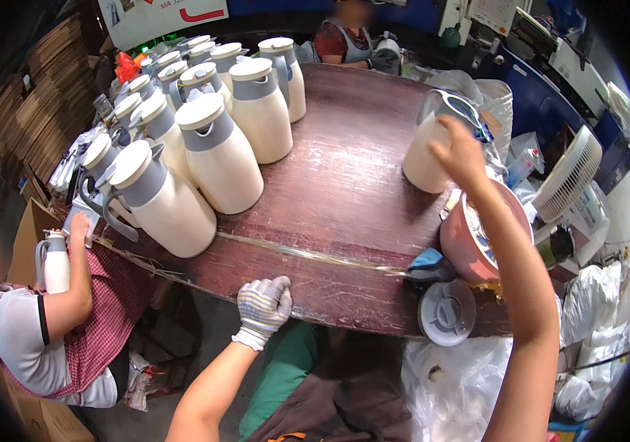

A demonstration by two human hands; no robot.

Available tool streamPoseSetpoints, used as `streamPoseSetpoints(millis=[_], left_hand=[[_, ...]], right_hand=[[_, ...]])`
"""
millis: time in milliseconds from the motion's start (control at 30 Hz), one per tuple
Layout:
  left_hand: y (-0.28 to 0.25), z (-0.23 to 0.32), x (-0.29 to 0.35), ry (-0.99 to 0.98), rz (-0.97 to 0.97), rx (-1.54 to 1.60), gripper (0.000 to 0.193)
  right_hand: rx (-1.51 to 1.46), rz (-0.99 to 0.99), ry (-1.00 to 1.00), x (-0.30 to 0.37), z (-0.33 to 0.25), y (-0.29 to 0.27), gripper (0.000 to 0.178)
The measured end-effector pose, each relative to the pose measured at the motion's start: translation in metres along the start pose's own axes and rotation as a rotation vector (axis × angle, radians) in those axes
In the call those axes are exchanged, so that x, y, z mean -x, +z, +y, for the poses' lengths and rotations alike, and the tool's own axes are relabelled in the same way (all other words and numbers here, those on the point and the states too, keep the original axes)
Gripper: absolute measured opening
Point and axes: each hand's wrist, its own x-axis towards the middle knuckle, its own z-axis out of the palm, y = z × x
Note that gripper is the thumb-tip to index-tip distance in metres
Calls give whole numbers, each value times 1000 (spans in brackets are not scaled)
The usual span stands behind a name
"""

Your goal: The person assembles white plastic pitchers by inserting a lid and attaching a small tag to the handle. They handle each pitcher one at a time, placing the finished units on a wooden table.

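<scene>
White printed sign [164, 18] stands beyond clustered jugs [223, 162]; gloved left hand [263, 306] curls at the table edge [344, 321]; right hand [462, 153], grip uncertain, spreads over another jug [422, 160] near a pink tub [465, 230].

pale glare across tabletop [352, 184]; floor [215, 318] below dim; fisheye bends edges; corners black.
</scene>
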Motion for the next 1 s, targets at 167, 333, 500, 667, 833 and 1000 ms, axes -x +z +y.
streamPoseSetpoints(millis=[167,333,500,667,833,1000], left_hand=[[-8,1,0,36,-39,9,17],[-7,4,1,42,-28,13,15],[-9,7,1,-71,-53,56,20],[-65,30,10,-391,-50,558,53],[-146,132,19,-433,-165,828,58],[-133,157,67,-768,-559,1259,30]], right_hand=[[363,33,208,-60,29,16,59],[452,92,383,-41,16,17,54],[389,119,276,5,-27,11,53],[-283,333,-4,115,-97,-49,38],[-477,189,-198,277,-147,-97,15],[-513,5,-179,355,-151,-97,17]])
